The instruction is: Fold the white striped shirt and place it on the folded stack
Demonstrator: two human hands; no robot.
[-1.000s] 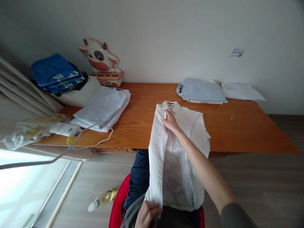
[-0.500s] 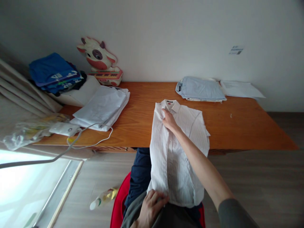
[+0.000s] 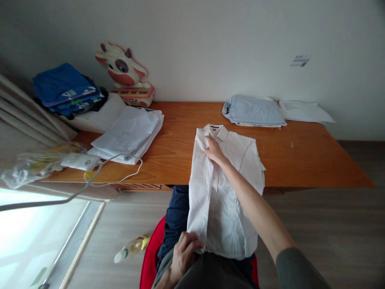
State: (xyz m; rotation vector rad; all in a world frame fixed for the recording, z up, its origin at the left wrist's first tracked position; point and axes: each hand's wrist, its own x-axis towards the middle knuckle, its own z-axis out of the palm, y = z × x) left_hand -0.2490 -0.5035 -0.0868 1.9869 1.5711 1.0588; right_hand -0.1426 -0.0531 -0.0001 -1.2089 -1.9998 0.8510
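Observation:
A white pin-striped shirt (image 3: 221, 192) lies collar-away across the near edge of the wooden table (image 3: 300, 160), its lower half hanging over my lap. My right hand (image 3: 213, 149) presses on the shirt front just below the collar, fingers pinched on the fabric. At the shirt's bottom left corner, my left hand (image 3: 183, 253) grips the hem.
A folded light-blue shirt (image 3: 253, 111) and papers (image 3: 305, 111) lie at the table's back right. White folded cloth (image 3: 129, 132), blue clothes (image 3: 64, 89) and a cow toy (image 3: 126, 76) sit at the left, with a white cable (image 3: 120, 176). A bottle (image 3: 129, 249) lies on the floor.
My left hand shifted slightly along the hem at the shirt's bottom left corner, and the left side lies flatter. My right hand stayed near the collar.

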